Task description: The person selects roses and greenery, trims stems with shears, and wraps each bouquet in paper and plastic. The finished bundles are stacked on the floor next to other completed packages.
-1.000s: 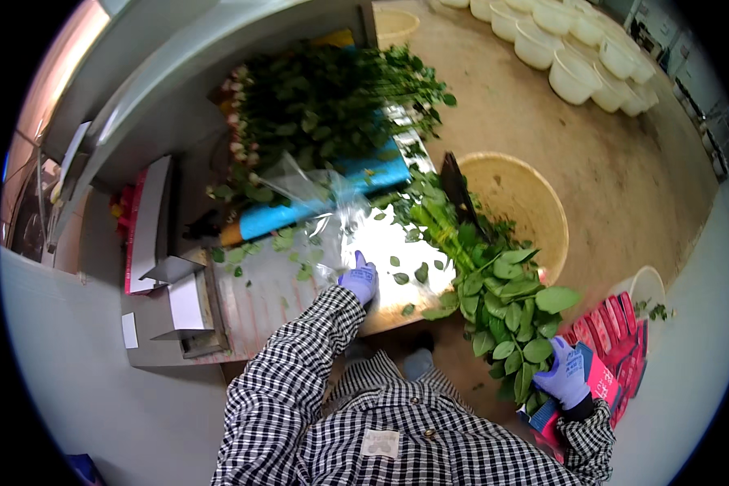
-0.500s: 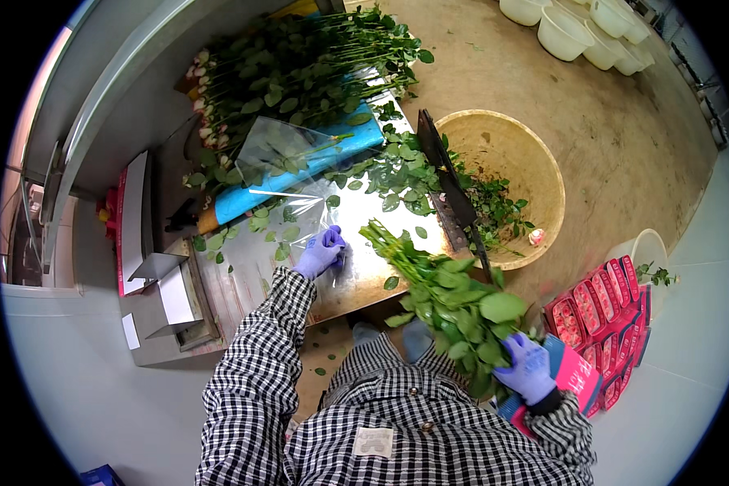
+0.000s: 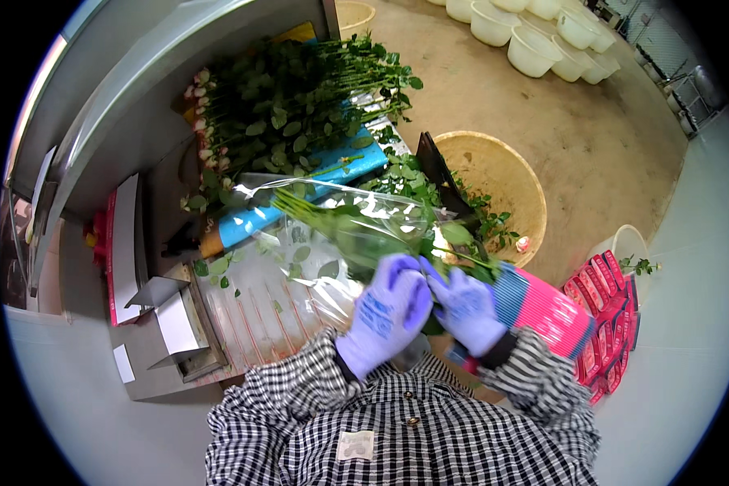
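Note:
A bunch of green leafy flower stems [image 3: 352, 235] lies across the front of me, cut ends to the upper left and inside a clear plastic sleeve [image 3: 320, 296]. A pink-and-blue ribbed wrap [image 3: 543, 312] surrounds its right end, so any flower heads there are hidden. My left hand [image 3: 387, 314], in a purple glove, is closed at the sleeve's near edge, thumb and fingers pinching the film. Close beside it, my gloved right hand [image 3: 468, 312] is closed around the leafy part of the bunch by the wrap; some fingers are blurred.
Pale pink roses with long stems [image 3: 292, 121] are piled on the metal table [image 3: 243, 324] beside a blue roll [image 3: 340, 166]. A dark upright blade-like bar [image 3: 441, 174] borders a beige tub [image 3: 514, 186] with leaf waste. Pink packs [image 3: 603, 324] stand right; white tubs [image 3: 535, 53] are behind.
My right hand has brought the bunch up and left, and its stems have entered the sleeve. My left hand has moved right and nearer with the sleeve edge, meeting the right hand.

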The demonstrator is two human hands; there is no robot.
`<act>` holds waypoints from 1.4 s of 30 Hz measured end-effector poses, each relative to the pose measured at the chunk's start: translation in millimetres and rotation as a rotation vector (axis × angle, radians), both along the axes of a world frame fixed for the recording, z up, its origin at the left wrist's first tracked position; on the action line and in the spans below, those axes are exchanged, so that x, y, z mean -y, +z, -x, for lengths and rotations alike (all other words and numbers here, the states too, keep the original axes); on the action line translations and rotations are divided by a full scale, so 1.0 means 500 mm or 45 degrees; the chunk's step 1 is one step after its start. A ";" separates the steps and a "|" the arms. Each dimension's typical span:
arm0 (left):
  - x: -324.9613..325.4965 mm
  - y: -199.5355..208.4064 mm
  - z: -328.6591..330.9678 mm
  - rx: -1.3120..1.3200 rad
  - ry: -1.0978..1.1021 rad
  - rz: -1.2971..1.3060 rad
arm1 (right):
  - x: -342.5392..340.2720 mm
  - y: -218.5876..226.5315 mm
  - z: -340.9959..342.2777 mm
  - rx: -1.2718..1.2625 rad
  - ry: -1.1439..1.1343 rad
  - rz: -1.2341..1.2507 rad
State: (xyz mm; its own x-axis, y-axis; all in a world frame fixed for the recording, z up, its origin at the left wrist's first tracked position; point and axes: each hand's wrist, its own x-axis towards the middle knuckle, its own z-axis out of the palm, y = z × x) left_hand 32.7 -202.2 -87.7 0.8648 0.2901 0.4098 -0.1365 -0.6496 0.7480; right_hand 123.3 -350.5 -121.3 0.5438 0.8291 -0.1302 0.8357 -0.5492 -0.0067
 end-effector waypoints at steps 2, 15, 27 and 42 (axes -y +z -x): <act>-0.025 0.014 0.029 -0.007 0.117 -0.070 | -0.067 -0.004 -0.017 -0.175 -0.160 -0.065; 0.008 0.133 -0.034 -0.043 -0.442 0.019 | -0.307 -0.034 0.020 0.444 -0.117 -0.476; -0.046 0.054 -0.001 -0.022 -0.300 0.682 | -0.307 -0.056 0.061 -0.226 0.242 -0.057; 0.026 -0.263 0.396 -0.822 0.985 1.975 | 0.127 -0.205 -0.042 -1.475 -0.220 -0.751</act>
State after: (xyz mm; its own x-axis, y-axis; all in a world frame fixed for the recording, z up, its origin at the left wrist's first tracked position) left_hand -165.3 -215.4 -219.0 0.2669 0.3970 -0.8782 0.3350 0.8162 0.4708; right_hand 144.6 -413.8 -223.9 0.4664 0.8529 -0.2346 0.1026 -0.3156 -0.9433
